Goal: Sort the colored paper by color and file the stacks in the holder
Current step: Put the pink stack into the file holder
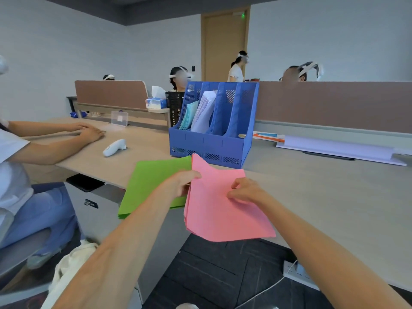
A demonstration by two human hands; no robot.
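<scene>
A stack of pink paper (pixel 220 210) is held tilted over the desk's front edge. My left hand (pixel 184 181) grips its left edge and my right hand (pixel 244 190) pinches its top sheet from the right. Left of it a green stack (pixel 151 181) lies flat on the desk, partly overhanging the edge. Behind stands the blue file holder (pixel 211 143) with several slots. Its leftmost slot holds light blue sheets (pixel 188 118); the slot beside it holds white or pale lilac sheets (pixel 204 111). The two right slots look empty.
A seated person's arms (pixel 66 134) rest on the desk at the left, near a white handheld device (pixel 114 147). Flat white boards (pixel 338 150) lie at the right under a brown divider (pixel 334 103). A power strip (pixel 296 273) sits on the floor.
</scene>
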